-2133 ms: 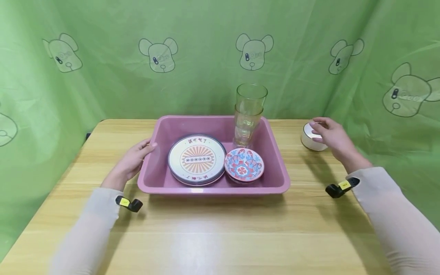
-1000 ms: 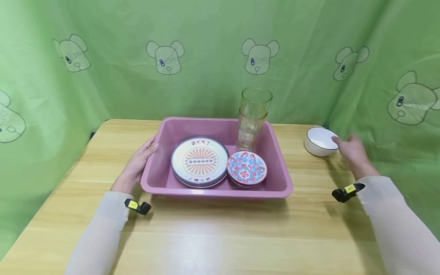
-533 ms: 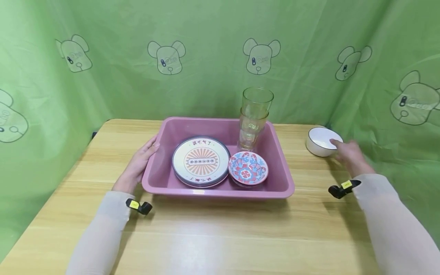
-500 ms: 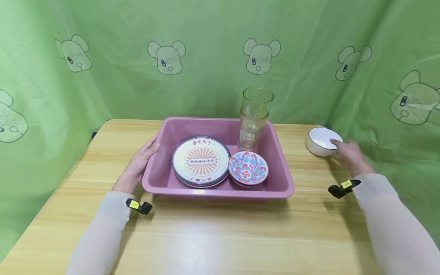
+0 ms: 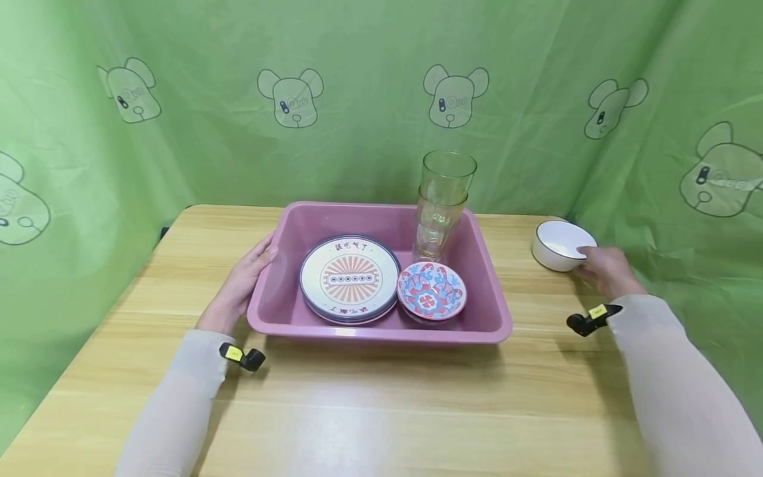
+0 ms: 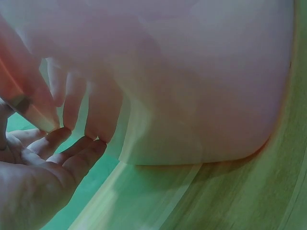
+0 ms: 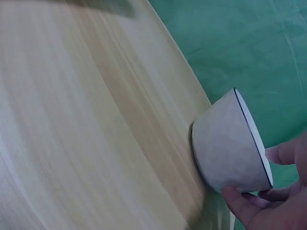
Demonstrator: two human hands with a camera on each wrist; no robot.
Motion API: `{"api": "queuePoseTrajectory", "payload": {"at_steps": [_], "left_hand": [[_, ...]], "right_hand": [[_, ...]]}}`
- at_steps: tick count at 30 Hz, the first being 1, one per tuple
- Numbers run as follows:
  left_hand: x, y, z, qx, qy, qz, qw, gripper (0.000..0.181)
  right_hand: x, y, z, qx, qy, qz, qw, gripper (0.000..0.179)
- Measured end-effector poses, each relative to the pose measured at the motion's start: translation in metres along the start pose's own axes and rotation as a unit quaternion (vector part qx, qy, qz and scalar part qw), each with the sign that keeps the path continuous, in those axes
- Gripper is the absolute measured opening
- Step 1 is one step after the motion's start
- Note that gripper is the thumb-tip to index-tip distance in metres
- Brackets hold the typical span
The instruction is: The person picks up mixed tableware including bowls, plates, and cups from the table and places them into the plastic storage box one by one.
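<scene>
On the wooden table stands a pink plastic basin, its left rim held by my left hand. In the left wrist view, the fingers touch the basin's outer wall below the rim. Far right, my right hand pinches the edge of a white bowl with a dark rim. The thumb lies over the rim, with other fingers outside. This bowl sits upright on the table. Inside the basin are stacked round plates, small red-and-blue patterned bowls and nested yellowish glasses.
A green curtain printed with bear faces hangs behind and at both sides of the table. The glasses rise above the basin's back rim. The white bowl stands near the table's far right corner, close to the curtain.
My right hand has shifted from above the white bowl to its right side, the thumb now over the rim. The head view has shifted slightly. My left hand stays at the basin's rim.
</scene>
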State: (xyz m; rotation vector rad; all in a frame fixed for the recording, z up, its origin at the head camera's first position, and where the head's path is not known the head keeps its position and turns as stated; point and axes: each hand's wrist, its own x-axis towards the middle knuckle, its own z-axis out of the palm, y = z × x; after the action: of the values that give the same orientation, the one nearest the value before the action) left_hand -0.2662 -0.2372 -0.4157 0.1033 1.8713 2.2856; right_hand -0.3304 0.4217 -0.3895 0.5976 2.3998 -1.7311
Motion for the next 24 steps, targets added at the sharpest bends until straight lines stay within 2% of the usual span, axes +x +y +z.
{"api": "queuePoseTrajectory", "payload": {"at_steps": [2,8,13,19,24], "left_hand": [[0.0002,-0.0002,-0.0002,-0.001,0.000,0.000,1.0000,0.059],[0.0008,-0.0006,-0.0001,-0.001,0.000,0.001,1.0000,0.058],[0.0009,-0.0001,0.0001,-0.003,0.003,0.003,1.0000,0.058],[0.0007,0.0000,0.0000,-0.004,0.001,0.001,1.0000,0.057],[0.0006,0.0002,-0.0004,-0.005,0.000,-0.003,1.0000,0.057]], "right_hand": [[0.0017,0.0025,0.0013,0.017,-0.005,0.001,0.9998,0.063],[0.0054,0.0062,0.0073,0.052,0.020,0.021,0.9982,0.038],[0.0057,0.0054,0.0096,0.063,0.025,0.040,0.9969,0.047],[0.0026,0.0022,0.0080,0.070,0.016,0.044,0.9965,0.017],[-0.0003,0.0011,0.0070,0.063,-0.005,0.035,0.9974,0.014]]}}
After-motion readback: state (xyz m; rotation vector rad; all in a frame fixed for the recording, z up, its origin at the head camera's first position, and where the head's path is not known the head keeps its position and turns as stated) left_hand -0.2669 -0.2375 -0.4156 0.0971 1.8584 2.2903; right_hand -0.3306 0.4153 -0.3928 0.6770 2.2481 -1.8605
